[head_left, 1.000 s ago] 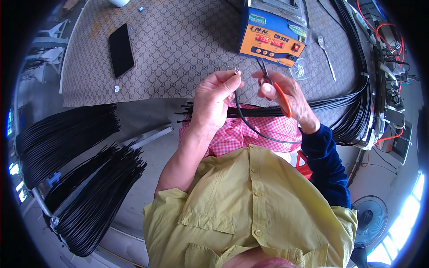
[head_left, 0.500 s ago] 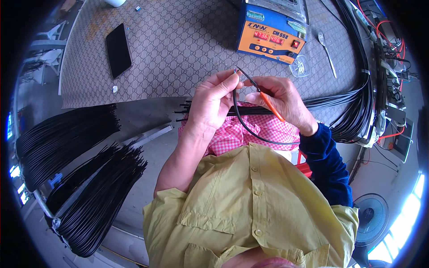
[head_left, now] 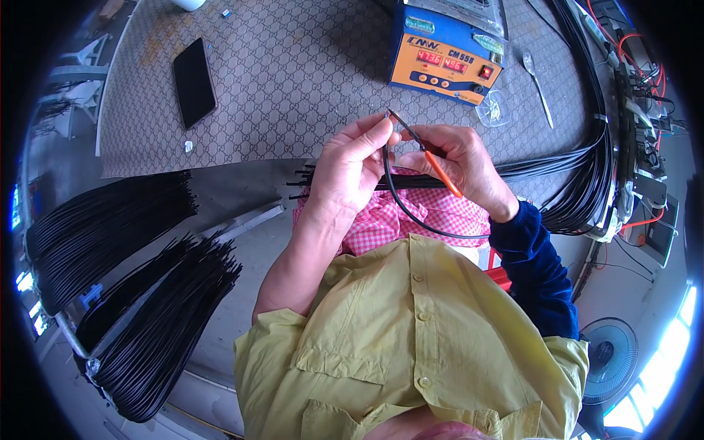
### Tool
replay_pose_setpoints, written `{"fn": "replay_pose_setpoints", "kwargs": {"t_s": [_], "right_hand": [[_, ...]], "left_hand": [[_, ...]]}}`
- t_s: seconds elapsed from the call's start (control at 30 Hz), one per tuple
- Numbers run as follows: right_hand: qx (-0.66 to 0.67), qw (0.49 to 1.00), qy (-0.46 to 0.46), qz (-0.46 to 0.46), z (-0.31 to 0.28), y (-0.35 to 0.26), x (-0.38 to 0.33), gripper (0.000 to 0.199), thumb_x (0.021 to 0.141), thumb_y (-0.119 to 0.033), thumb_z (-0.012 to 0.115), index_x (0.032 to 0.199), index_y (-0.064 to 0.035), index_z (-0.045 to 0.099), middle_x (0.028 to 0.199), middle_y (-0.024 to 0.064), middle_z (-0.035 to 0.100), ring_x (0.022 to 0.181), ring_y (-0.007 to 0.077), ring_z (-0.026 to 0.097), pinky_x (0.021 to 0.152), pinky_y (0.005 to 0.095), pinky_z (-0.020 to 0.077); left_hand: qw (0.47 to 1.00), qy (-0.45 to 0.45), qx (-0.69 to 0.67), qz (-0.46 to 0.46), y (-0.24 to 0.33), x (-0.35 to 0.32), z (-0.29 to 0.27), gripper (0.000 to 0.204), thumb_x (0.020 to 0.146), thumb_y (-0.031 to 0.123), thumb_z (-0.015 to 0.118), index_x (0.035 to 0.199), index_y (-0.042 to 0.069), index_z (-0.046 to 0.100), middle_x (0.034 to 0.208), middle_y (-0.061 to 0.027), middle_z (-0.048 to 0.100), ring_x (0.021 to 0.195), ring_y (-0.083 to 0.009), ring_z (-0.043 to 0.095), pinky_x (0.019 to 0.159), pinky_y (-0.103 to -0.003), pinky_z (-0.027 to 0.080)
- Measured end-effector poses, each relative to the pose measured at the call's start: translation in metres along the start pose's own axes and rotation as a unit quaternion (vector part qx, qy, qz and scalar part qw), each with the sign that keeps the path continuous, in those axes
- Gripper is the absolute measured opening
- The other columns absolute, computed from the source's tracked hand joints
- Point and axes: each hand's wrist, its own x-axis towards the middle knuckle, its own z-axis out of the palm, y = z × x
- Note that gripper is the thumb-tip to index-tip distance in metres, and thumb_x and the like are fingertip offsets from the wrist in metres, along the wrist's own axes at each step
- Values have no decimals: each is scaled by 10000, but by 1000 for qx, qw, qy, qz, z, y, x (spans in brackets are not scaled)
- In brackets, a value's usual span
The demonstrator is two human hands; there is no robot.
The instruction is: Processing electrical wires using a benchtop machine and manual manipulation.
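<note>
My left hand (head_left: 358, 152) is closed, pinching the end of a black cable (head_left: 397, 195) between thumb and fingertips above the table's near edge. From there the cable loops down and to the right across my lap. In my right hand (head_left: 469, 163) are orange-handled pliers (head_left: 444, 174) with slim dark jaws. Their tip reaches the cable end beside my left fingertips. A small bit of blue shows at that end, too small to make out further. My right fingers wrap around the tool and partly hide it.
A blue and orange powered unit (head_left: 446, 62) with a lit display stands at the back. A phone (head_left: 195, 83) lies left on the patterned table (head_left: 293, 81). Black cable bundles lie right (head_left: 587, 180) and hang left (head_left: 158, 323). A small clear dish (head_left: 493, 108) and a spoon-like utensil (head_left: 539, 89) lie right.
The orange handle and my right hand have shifted very slightly left. The left hand keeps its pinch on the cable end, nearly unmoved.
</note>
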Motion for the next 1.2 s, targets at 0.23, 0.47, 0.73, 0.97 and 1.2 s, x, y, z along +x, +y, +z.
{"fn": "replay_pose_setpoints", "kwargs": {"t_s": [0.23, 0.47, 0.73, 0.97, 1.2], "right_hand": [[-12, 1000, 5, -6, 0, 0, 0, 286, 726, -253, 675, 874, -19, 605, 532, 64, 432, 474, 120, 394, 439, 278, 340], [-54, 997, 32, -34, 2, 6, -3, 278, 726, -242, 676, 833, -3, 580, 539, 80, 441, 464, 151, 401, 445, 272, 350], [-82, 994, 44, 53, -7, 9, -4, 330, 706, -215, 693, 924, 3, 573, 610, 57, 472, 499, 126, 414, 466, 254, 361], [-124, 991, 42, 17, -4, 15, -3, 334, 712, -201, 681, 956, 1, 577, 630, 73, 464, 511, 137, 424, 476, 267, 373], [-205, 976, 69, 6, 2, 26, -2, 309, 692, -127, 639, 965, -18, 545, 698, 114, 535, 629, 256, 544, 580, 345, 447]], "left_hand": [[999, -34, -1, -8, 0, 1, -5, 160, 810, 92, 579, 944, 5, 569, 770, -60, 606, 666, -72, 553, 598, -180, 437], [999, -26, 32, 13, -1, 1, -7, 169, 809, 123, 591, 937, 14, 578, 778, -50, 609, 622, -54, 520, 572, -183, 413], [992, -6, 104, 74, -3, -3, -3, 151, 803, 119, 599, 921, 23, 592, 799, -57, 621, 595, -42, 490, 553, -164, 380], [981, -24, 155, 111, -3, -4, -7, 133, 803, 26, 567, 933, 44, 588, 896, -58, 612, 779, -108, 581, 628, -194, 430], [971, 38, 186, 142, -5, -6, 3, 112, 771, 43, 621, 876, 14, 595, 749, -34, 607, 603, -26, 480, 544, -151, 369]]}}
